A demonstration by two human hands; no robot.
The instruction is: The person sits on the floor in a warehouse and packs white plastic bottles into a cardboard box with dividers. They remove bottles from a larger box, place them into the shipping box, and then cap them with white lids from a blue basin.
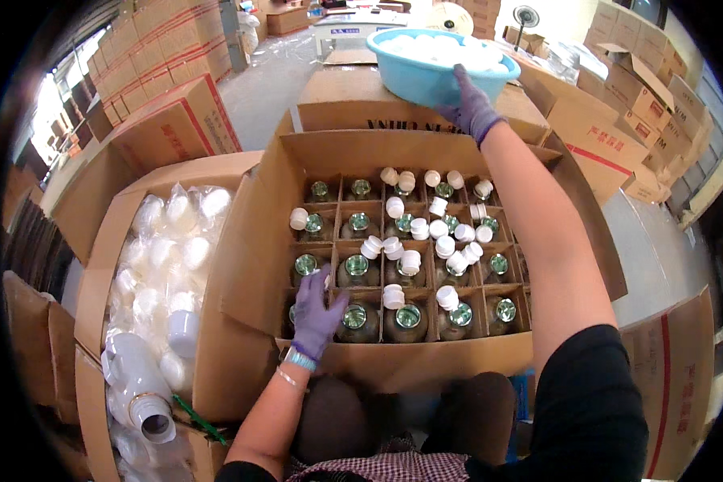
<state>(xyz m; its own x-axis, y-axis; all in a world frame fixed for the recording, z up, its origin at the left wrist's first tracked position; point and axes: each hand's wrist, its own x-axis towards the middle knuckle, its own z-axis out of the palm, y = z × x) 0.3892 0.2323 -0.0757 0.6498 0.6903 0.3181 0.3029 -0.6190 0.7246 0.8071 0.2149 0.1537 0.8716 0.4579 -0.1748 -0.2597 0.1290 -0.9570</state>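
Observation:
An open cardboard box [426,363] in front of me holds several glass bottles [357,270] in divider cells, their tops sealed with green foil. Loose white caps [410,261] lie scattered over the bottles at the middle and right. My right hand [472,103], in a purple glove, grips the rim of a light blue basin [414,76] full of white caps, held over a closed box behind the open one. My left hand [317,315], also in a purple glove, rests on a bottle at the near left corner; whether it holds a cap is hidden.
At the left, another open box [96,273] holds bags of white caps and a white plastic bottle [136,386]. Stacked cartons [169,56] line the left wall and cartons [618,104] stand at the right. A standing fan [525,16] is far back.

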